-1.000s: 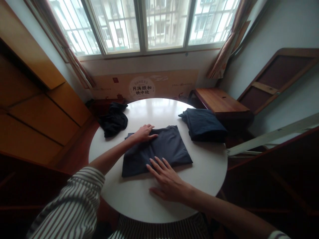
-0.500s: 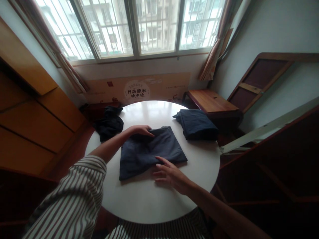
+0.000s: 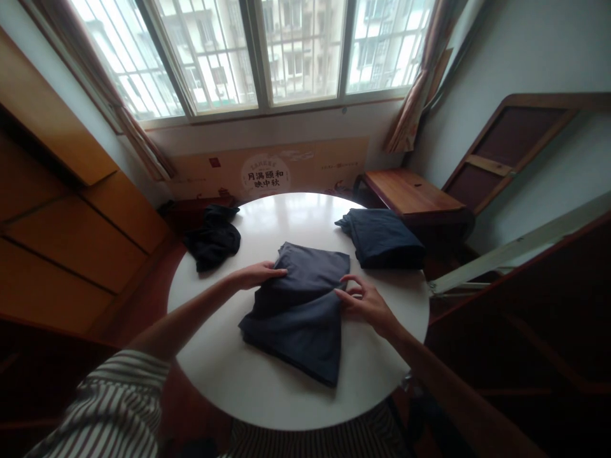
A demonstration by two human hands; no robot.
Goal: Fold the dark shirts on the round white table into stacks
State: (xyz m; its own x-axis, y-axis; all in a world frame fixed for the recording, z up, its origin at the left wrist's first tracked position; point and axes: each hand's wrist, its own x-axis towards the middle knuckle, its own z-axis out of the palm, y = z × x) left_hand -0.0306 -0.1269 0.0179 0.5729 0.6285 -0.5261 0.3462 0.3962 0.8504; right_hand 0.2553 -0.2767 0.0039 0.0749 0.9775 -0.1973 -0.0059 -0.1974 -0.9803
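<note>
A folded blue-grey garment (image 3: pixel 300 324) lies near the middle of the white round table (image 3: pixel 224 375). Its near part flares toward the table's front, and a crease crosses its middle. My left hand (image 3: pixel 260 275) grips the garment's left edge, thumb on top and the other fingers largely hidden beneath. On the opposite edge, my right hand (image 3: pixel 365 304) pinches the cloth at the crease between thumb and forefinger. What kind of garment it is cannot be made out.
A folded navy stack of cloth (image 3: pixel 386 238) sits at the table's right rear. Rumpled black cloth (image 3: pixel 213 240) lies at the left rear edge. Beyond the table stand a wooden bench (image 3: pixel 410 191) and a printed panel (image 3: pixel 200 181) under the window.
The garment has been turned on the table and now lies more lengthwise toward me. My right hand has moved up and right from its front edge; my left hand has shifted to its left edge.
</note>
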